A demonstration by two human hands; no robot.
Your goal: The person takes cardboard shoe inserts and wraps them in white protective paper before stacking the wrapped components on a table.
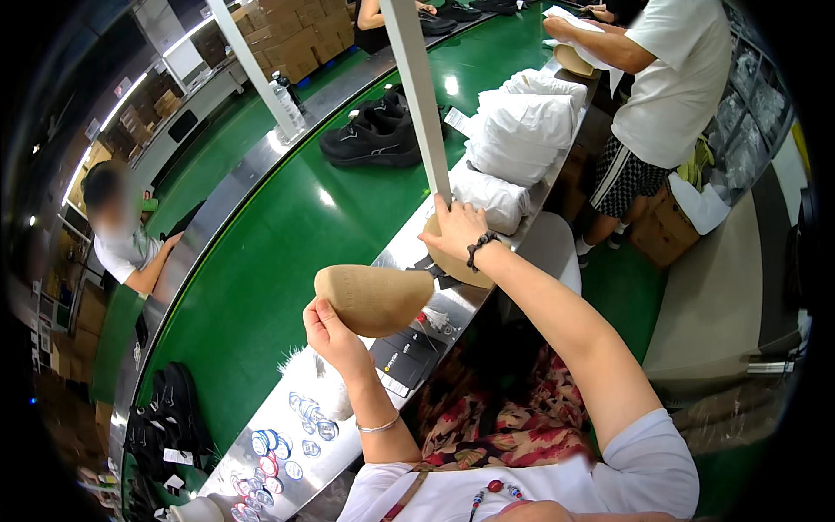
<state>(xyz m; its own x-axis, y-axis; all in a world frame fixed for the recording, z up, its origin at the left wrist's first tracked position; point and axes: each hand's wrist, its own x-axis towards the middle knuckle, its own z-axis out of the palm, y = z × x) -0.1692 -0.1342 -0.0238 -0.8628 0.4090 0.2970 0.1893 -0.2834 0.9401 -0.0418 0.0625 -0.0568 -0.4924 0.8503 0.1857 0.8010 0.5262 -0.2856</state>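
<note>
My left hand point(337, 341) pinches the lower left end of a tan, curved shoe insert point(374, 303), thumb on its face, and holds it up over the bench. Higher up and to the right, my right hand point(456, 231) lies over a second tan insert point(463, 268), touching it with fingers stretched out. That hand is beside the foot of a white post point(417, 104) and partly covers the second insert. Under the held insert are black cards point(404, 358) on the metal bench.
White wrapped bundles point(522, 130) sit past my right hand. Black shoes point(374, 135) stand on the green conveyor point(270, 252); more black shoes point(178, 404) are at lower left. Round stickers point(274, 452) lie on the near bench. One person point(122, 235) sits across; another person point(670, 87) stands at right.
</note>
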